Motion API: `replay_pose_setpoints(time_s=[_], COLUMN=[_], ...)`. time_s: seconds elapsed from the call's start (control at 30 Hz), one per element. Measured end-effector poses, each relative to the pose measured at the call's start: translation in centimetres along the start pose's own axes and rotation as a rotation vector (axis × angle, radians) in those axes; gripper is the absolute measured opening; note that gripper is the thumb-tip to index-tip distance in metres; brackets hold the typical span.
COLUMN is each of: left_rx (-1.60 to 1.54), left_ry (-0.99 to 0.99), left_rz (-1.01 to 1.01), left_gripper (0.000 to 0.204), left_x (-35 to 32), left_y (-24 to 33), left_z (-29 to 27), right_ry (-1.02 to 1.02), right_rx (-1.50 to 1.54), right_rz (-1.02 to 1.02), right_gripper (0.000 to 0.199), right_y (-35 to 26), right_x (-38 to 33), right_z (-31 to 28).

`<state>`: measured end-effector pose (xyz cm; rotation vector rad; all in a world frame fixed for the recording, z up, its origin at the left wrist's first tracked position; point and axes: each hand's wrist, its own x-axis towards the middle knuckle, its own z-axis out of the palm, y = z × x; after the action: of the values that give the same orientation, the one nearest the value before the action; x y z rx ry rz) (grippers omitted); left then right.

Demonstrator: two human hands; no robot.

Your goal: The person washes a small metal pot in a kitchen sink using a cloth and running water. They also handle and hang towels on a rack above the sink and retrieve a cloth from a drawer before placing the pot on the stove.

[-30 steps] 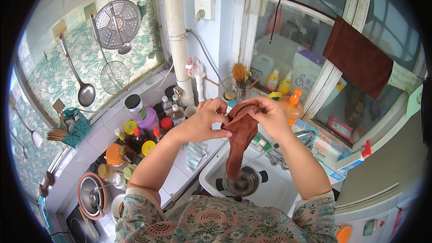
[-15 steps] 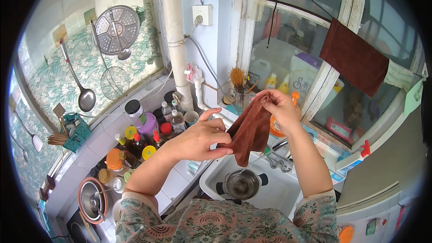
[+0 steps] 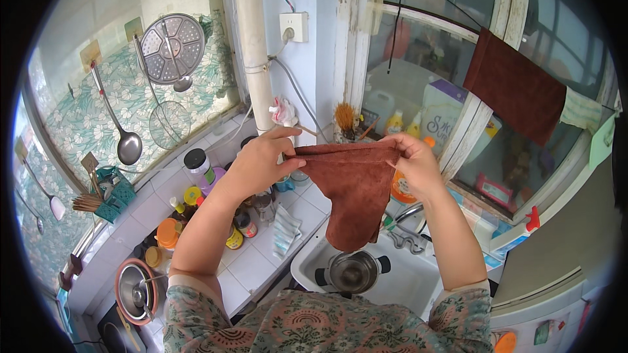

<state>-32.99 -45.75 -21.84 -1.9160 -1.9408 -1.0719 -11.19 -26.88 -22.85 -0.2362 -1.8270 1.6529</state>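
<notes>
While our left hand (image 3: 258,163) and right hand (image 3: 415,167) pinch the cloth (image 3: 350,189) taut over the sink (image 3: 405,284), we judge hanging needs level corners.

White-and-purple carton (image 3: 439,114) behind window glass, yellow bottles (image 3: 394,122) beside it — red packet (image 3: 495,191) on sill

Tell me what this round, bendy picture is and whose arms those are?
A camera worn on a person's head took it, looking down, and its wide lens bends straight edges. The arms are that person's own. The left hand and right hand each pinch a top corner of a brown cloth, stretching it flat in the air. Below it is a white sink with a metal pot inside. On the tiled counter stand bottles and jars. Another brown cloth hangs by the window.
</notes>
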Motion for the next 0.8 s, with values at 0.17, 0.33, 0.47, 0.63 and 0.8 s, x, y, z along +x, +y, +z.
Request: replay_pose_setpoints(time_s=[0.17, 0.33, 0.47, 0.63, 0.8], left_rx=[-0.419, -0.661, -0.984, -0.976, -0.704], left_ry=[-0.154, 0.036, 0.105, 0.159, 0.176], left_rz=[-0.402, -0.489, -0.413, -0.216, 0.045], left_gripper=[0.021, 0.022, 0.014, 0.011, 0.034], left_x=[0.8, 2.9, 4.1, 6.6, 6.6], left_y=[-1.3, -1.5, 1.3, 2.4, 3.2], left_z=[1.5, 5.1, 5.3, 4.4, 3.7], right_ry=[0.124, 0.405, 0.321, 0.067, 0.11], right_rx=[-0.02, -0.324, -0.234, -0.147, 0.091], right_rz=[0.127, -0.02, -0.117, -0.339, -0.08], right_gripper=[0.017, 0.024, 0.03, 0.04, 0.047], right_y=[1.2, 5.3, 2.7, 0.7, -0.8], right_x=[1.0, 3.5, 3.5, 3.9, 5.6], right_z=[-0.5, 1.0, 4.7, 5.9, 4.3])
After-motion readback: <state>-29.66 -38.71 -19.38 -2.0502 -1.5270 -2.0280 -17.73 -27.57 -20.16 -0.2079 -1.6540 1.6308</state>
